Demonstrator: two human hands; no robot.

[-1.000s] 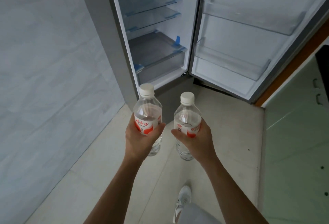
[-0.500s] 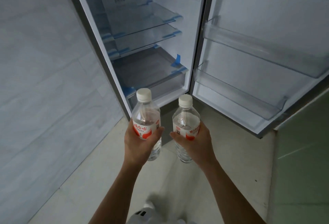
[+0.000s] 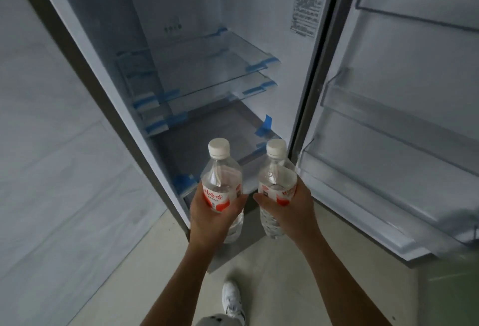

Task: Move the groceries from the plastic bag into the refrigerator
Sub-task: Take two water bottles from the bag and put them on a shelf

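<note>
I hold two clear water bottles with white caps and red-and-white labels, both upright, just in front of the open refrigerator (image 3: pixel 85 71). My left hand (image 3: pixel 210 218) grips the left bottle (image 3: pixel 220 178) around its label. My right hand (image 3: pixel 291 211) grips the right bottle (image 3: pixel 276 178) the same way. Inside the fridge are two glass shelves (image 3: pixel 207 71) with blue tape at their corners and a grey drawer cover (image 3: pixel 207 134) below them. The plastic bag is out of view.
The fridge door (image 3: pixel 414 92) stands open on the right with clear door bins (image 3: pixel 388 118). A pale tiled wall (image 3: pixel 51 170) runs along the left. Beige floor (image 3: pixel 145 274) lies below, with my white shoe (image 3: pixel 232 299) on it.
I have stepped closer to the fridge; its shelves and door now fill much more of the view. Both hands still grip their bottles side by side.
</note>
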